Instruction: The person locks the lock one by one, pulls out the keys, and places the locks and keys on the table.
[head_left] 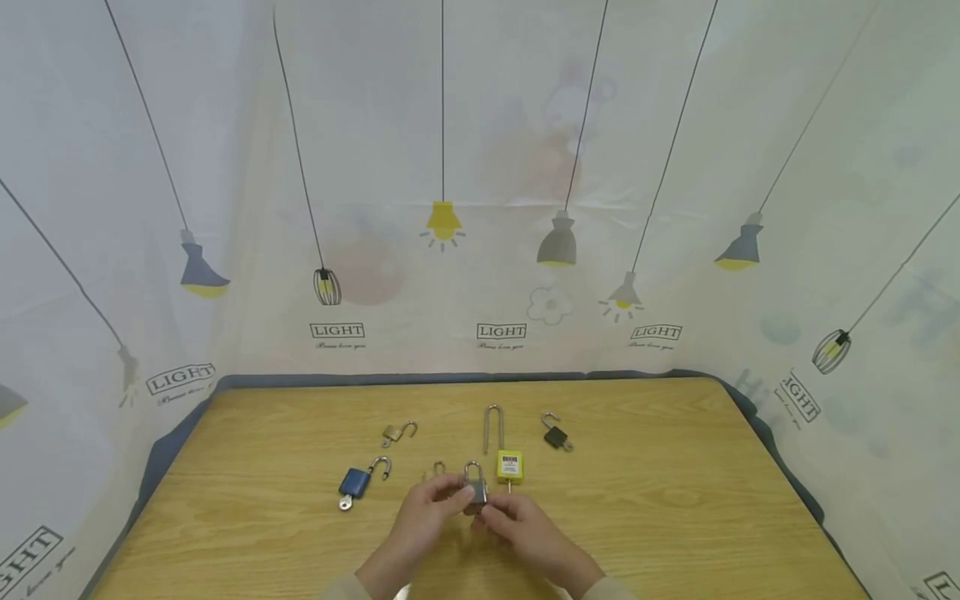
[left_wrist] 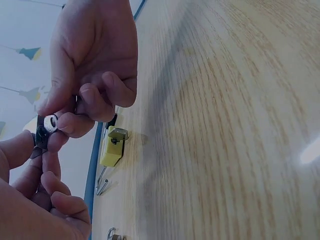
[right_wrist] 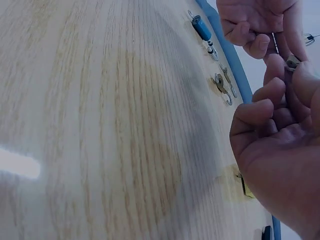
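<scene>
A grey padlock (head_left: pixel 476 493) with an upright silver shackle is held over the front middle of the table. My left hand (head_left: pixel 429 510) grips its body from the left, thumb across the front face. From the lower right my right hand (head_left: pixel 525 527) pinches the same padlock, thumb and fingers curled at its lower edge. In the left wrist view a small silver round piece (left_wrist: pixel 50 123) with a hole shows at the right fingertips, by the dark underside. Fingers hide much of the body. Just behind lies a yellow padlock (head_left: pixel 510 467), its long shackle (head_left: pixel 492 427) pointing away.
On the wooden table (head_left: pixel 660 500), a blue padlock (head_left: pixel 354 483) with a key lies left, its shackle swung out. Farther back are a small brass padlock (head_left: pixel 393 433) and, at right, a black padlock (head_left: pixel 556 437). Another small shackle (head_left: pixel 439 467) shows behind the left hand.
</scene>
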